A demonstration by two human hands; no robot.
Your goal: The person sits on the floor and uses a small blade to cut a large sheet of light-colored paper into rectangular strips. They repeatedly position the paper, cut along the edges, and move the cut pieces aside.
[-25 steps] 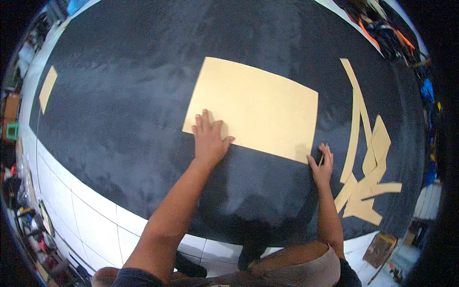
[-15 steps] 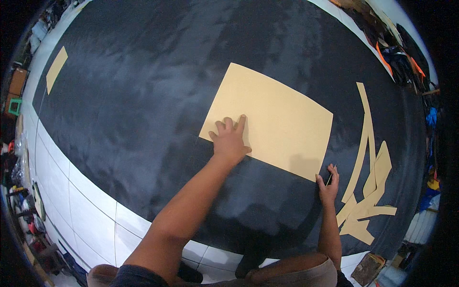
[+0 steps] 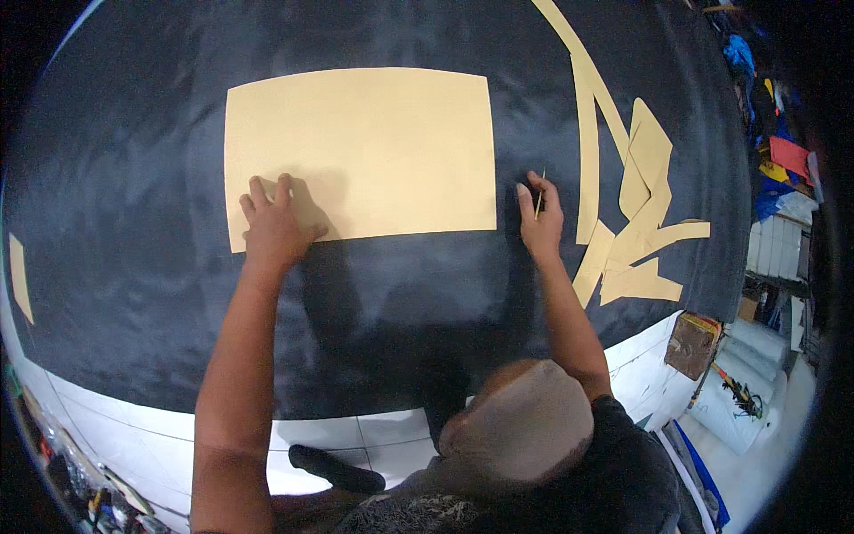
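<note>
A large tan card sheet (image 3: 374,133) lies flat on a wide black sheet of material (image 3: 151,294). My left hand (image 3: 274,227) rests on its lower left part with fingers spread, the thumb along the near edge. Just right of the card, and apart from it, is my right hand (image 3: 543,218). Its fingers hold a thin pencil-like stick (image 3: 538,203) pointing up; its exact kind is too small to make out. Farther right lie tan card offcuts (image 3: 654,227), some long strips and some angular pieces, partly overlapping.
A small tan piece (image 3: 20,278) lies at the far left of the black material. White floor tiles (image 3: 387,436) show along its near edge. A brown block-like object (image 3: 694,343) sits at the lower right, beside a clear plastic roll (image 3: 747,392). Assorted clutter lines the right side.
The view has swung right, so the card now appears farther left and nearly level. My right hand has moved away from the card's near right corner. My left hand stays on the card.
</note>
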